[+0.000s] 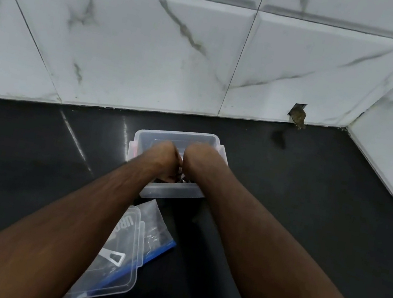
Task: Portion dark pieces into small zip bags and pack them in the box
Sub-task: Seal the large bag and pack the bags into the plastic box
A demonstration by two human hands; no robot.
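Note:
A clear plastic box [172, 192] stands on the dark counter, straight ahead of me. Both my hands reach down into it, side by side. My left hand [164, 161] is curled inside the box, next to dark pieces in clear plastic [183, 180] that show between my wrists. My right hand [198, 159] is bent down into the box, its fingers hidden. Whether either hand grips anything I cannot see. The box's clear lid [125, 249] lies nearer to me, on top of a large zip bag with a blue strip [160, 242].
The dark counter [308, 221] meets white marbled wall tiles [155, 49] at the back and on the right. A small broken hole with brown debris [298, 117] sits at the foot of the back wall, right of the box.

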